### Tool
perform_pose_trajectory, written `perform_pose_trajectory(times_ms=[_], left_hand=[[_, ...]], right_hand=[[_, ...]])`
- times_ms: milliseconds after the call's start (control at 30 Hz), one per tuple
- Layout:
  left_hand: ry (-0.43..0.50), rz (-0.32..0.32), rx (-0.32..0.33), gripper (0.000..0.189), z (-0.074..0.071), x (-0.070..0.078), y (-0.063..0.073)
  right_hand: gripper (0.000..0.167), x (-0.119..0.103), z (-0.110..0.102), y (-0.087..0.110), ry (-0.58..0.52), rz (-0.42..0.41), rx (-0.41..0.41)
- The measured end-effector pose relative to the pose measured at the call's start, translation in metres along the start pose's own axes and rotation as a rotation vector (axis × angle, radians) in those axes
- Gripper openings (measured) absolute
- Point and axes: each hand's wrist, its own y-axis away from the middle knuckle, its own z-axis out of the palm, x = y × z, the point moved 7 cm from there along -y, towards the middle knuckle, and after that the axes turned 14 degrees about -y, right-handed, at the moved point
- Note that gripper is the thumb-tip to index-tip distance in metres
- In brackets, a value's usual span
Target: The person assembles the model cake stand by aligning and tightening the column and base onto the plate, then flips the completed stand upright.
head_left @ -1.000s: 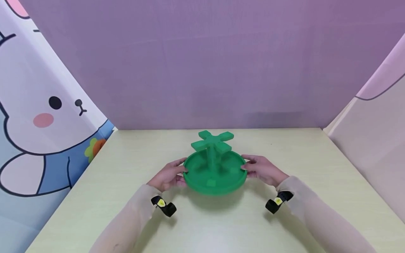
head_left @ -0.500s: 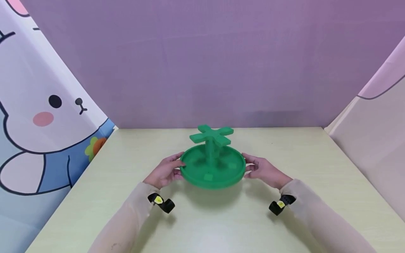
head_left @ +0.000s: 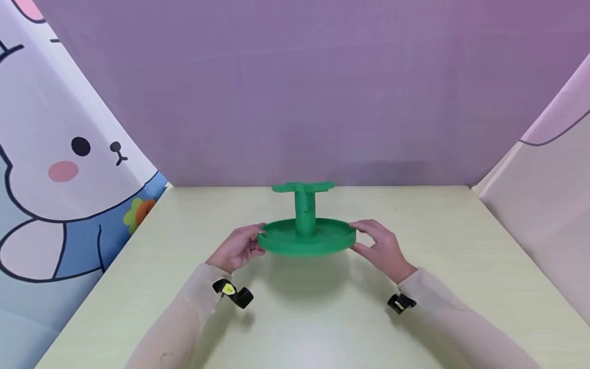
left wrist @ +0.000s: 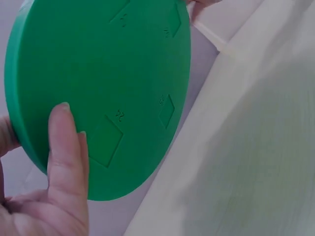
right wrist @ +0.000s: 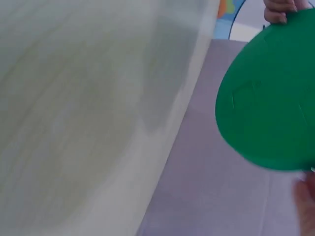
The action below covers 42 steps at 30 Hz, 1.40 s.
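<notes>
Between my two hands is a green round tray [head_left: 306, 248] with a raised rim. A thick post [head_left: 305, 214] stands at its centre, topped by a flat cross-shaped piece [head_left: 303, 187] seen nearly edge-on. The tray is held off the table, with its shadow beneath. My left hand [head_left: 236, 249] grips the left rim; in the left wrist view its fingers [left wrist: 65, 147] lie against the underside, which bears diamond outlines and small numbers. My right hand [head_left: 384, 252] pinches the right rim, thumb below and fingers above. In the right wrist view, only part of that hand shows.
A pale wood-grain table [head_left: 313, 328] lies under the hands. Behind it stands a purple cloth wall [head_left: 304, 92]. A cartoon-print panel [head_left: 69, 205] rises at the left and a pale panel [head_left: 548, 215] at the right. Both wrists carry a small black camera on a strap.
The tray has tipped from showing its inside to nearly level, so the cross now appears edge-on. It has shifted slightly left. My right thumb has moved from the rim's upper side to below it.
</notes>
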Motion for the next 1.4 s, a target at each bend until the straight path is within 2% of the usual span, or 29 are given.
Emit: perform_pose_trajectory(times_ms=[67, 167, 267, 367, 433, 533, 633, 733, 833, 933, 1033, 1167, 1267, 1400], left_hand=[[-0.01, -0.006, 0.0, 0.055, 0.002, -0.001, 0.0], [-0.02, -0.007, -0.003, 0.055, 0.005, -0.001, 0.0], [-0.028, -0.01, -0.011, 0.055, 0.007, 0.001, 0.0], [-0.027, -0.022, 0.001, 0.04, 0.006, 0.001, 0.001], [-0.025, -0.029, 0.016, 0.027, 0.007, 0.002, 0.0], [-0.041, -0.023, 0.038, 0.027, 0.007, 0.001, -0.003], [-0.132, -0.001, 0.08, 0.031, 0.005, -0.002, -0.007], [-0.291, 0.039, 0.161, 0.038, 0.001, -0.005, -0.011], [-0.435, 0.128, 0.224, 0.043, -0.002, -0.003, -0.015], [-0.505, 0.27, 0.21, 0.055, 0.001, 0.001, -0.016], [-0.498, 0.394, 0.157, 0.078, 0.008, 0.005, -0.016], [-0.492, 0.477, 0.122, 0.099, 0.016, 0.007, -0.013], [-0.541, 0.522, 0.149, 0.102, 0.02, 0.008, -0.011], [-0.613, 0.565, 0.211, 0.096, 0.022, 0.01, -0.009]], right_hand=[[0.026, -0.012, 0.002, -0.001, 0.046, -0.181, 0.028], [0.039, -0.025, 0.005, -0.004, 0.111, -0.345, 0.057], [0.035, -0.033, 0.007, -0.008, 0.137, -0.413, 0.069], [0.036, -0.033, 0.007, -0.009, 0.172, -0.414, 0.084], [0.038, -0.03, 0.006, -0.011, 0.191, -0.371, 0.099], [0.032, -0.022, 0.001, -0.012, 0.163, -0.257, 0.121], [0.029, -0.009, -0.005, -0.012, 0.069, -0.075, 0.159], [0.036, 0.008, -0.01, -0.011, -0.037, 0.159, 0.216], [0.035, 0.023, -0.014, -0.007, -0.152, 0.383, 0.26], [0.035, 0.033, -0.016, -0.004, -0.267, 0.533, 0.293], [0.037, 0.039, -0.017, -0.002, -0.361, 0.609, 0.308], [0.038, 0.044, -0.017, 0.001, -0.459, 0.675, 0.315], [0.037, 0.045, -0.016, 0.002, -0.506, 0.711, 0.328], [0.036, 0.047, -0.014, 0.003, -0.548, 0.744, 0.32]])
